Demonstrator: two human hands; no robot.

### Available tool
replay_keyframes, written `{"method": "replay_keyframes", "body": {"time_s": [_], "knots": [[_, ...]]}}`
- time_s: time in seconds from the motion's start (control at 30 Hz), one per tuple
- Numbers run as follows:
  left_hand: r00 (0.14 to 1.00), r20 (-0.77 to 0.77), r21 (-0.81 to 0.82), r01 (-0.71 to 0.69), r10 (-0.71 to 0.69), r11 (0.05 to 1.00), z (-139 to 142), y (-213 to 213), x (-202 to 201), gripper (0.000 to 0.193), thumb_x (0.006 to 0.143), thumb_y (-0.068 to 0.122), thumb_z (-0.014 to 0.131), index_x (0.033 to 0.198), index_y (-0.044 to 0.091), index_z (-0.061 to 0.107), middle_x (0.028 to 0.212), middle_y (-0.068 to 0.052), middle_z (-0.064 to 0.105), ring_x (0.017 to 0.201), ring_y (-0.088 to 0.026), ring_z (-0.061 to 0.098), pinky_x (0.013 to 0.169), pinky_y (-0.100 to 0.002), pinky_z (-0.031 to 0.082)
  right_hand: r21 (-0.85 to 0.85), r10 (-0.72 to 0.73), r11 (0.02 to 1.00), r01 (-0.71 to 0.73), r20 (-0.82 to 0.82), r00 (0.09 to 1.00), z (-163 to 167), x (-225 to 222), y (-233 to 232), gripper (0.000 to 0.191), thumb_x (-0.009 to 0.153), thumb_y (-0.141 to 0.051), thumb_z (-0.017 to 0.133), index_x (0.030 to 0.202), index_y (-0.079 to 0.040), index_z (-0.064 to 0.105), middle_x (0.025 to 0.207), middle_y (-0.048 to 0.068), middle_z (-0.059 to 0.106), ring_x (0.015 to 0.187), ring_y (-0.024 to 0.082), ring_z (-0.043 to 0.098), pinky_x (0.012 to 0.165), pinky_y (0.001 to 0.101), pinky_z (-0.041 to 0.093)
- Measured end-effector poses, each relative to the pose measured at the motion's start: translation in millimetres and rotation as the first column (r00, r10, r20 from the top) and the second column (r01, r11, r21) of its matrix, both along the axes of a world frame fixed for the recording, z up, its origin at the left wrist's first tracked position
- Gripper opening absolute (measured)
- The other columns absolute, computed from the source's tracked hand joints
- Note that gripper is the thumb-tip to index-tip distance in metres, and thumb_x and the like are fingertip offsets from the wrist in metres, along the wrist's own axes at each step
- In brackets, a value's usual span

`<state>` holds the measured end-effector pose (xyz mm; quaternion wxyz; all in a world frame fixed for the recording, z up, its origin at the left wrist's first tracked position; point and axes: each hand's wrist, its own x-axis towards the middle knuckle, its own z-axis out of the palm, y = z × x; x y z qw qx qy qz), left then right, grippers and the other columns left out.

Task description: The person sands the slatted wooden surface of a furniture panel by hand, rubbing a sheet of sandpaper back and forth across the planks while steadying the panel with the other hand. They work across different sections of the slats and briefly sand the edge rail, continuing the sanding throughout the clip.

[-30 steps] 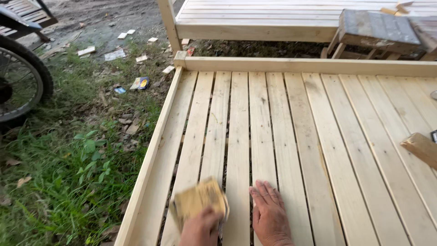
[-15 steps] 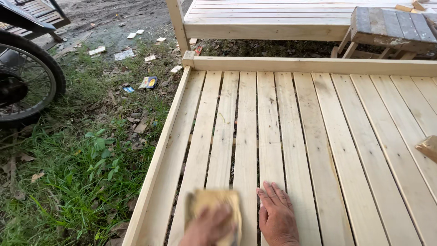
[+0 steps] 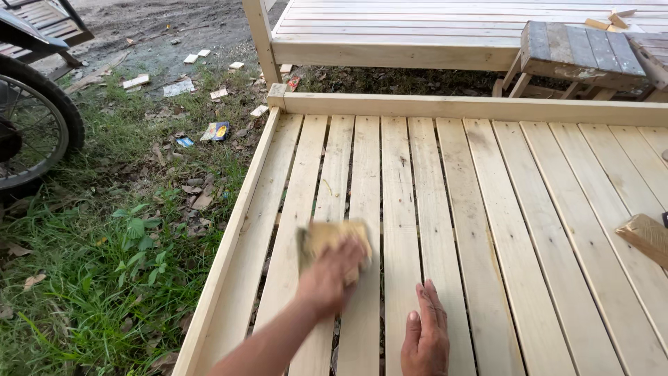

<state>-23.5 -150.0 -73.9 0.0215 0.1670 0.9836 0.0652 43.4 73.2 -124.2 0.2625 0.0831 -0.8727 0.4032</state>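
Forward along the slats (image 3: 362, 174) my left hand (image 3: 332, 275) has pushed the sanding block (image 3: 327, 237), gripping it; slats run lengthwise away from me. Right hand (image 3: 426, 334) rests flat, open, nearer.

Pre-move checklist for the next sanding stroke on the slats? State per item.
1. Left hand on sanding pad: ok, pad under the fingers, though blurred.
2. Pad flat on slats: cannot tell, motion blur.
3. Right hand out of the pad's path: ok, flat on the neighbouring slat, apart from the pad.
4. Slats ahead of the pad free of loose things: ok.
5. Wood block at the right edge: ok, far from both hands.
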Motion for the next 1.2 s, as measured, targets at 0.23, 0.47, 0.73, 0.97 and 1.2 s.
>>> {"method": "replay_keyframes", "body": {"time_s": [0.23,0.47,0.73,0.97,1.2], "knots": [[0.849,0.019,0.245,0.508,-0.528,0.826,-31,20,88,0.053,0.107,0.032,0.049,0.16,0.022,0.043,0.171,-0.002,0.032,0.16,-0.025,0.025,0.128,-0.05,0.014,-0.143,0.005,0.99,-0.004,0.01,1.0,-5,1,2,0.043,0.106,-0.016,0.04,0.142,0.003,0.055,0.151,0.022,0.054,0.143,0.037,0.049,0.115,0.0456,0.04],[0.999,-0.028,0.24,-0.011,0.018,0.971,17,67,-47,0.061,0.101,0.029,0.048,0.158,0.015,0.033,0.17,-0.004,0.023,0.158,-0.022,0.012,0.127,-0.045,0.008,-0.163,0.044,0.986,-0.044,-0.002,0.999,-10,-2,8,0.045,0.108,-0.023,0.039,0.141,0.004,0.055,0.15,0.023,0.055,0.143,0.036,0.05,0.116,0.0436,0.04],[0.89,0.092,0.299,0.403,-0.446,0.865,-6,66,72,0.067,0.099,0.031,0.052,0.163,0.018,0.033,0.172,-0.003,0.024,0.16,-0.024,0.014,0.126,-0.051,0.005,-0.286,0.034,0.958,-0.012,0.073,0.997,-5,-11,17,0.048,0.108,-0.023,0.036,0.144,0.004,0.052,0.155,0.023,0.048,0.147,0.037,0.043,0.117,0.0444,0.035],[0.967,0.18,0.112,0.161,-0.179,0.981,22,69,-16,0.065,0.101,0.033,0.039,0.163,0.023,0.019,0.171,0.001,0.011,0.158,-0.02,0.006,0.126,-0.044,0.001,0.009,-0.153,0.988,0.153,0.094,0.984,7,-41,62,0.042,0.103,-0.019,0.043,0.137,0.0,0.061,0.149,0.021,0.056,0.138,0.034,0.052,0.112,0.0409,0.043],[0.981,0.045,0.044,0.188,-0.19,0.981,-14,91,-15,0.068,0.099,0.037,0.042,0.16,0.015,0.021,0.169,-0.005,0.012,0.154,-0.021,0.006,0.123,-0.046,0.003,-0.537,-0.035,0.827,0.169,0.251,0.967,2,-47,76,0.046,0.107,-0.024,0.039,0.142,0.002,0.054,0.142,0.017,0.063,0.132,0.028,0.062,0.107,0.0384,0.054]]}}
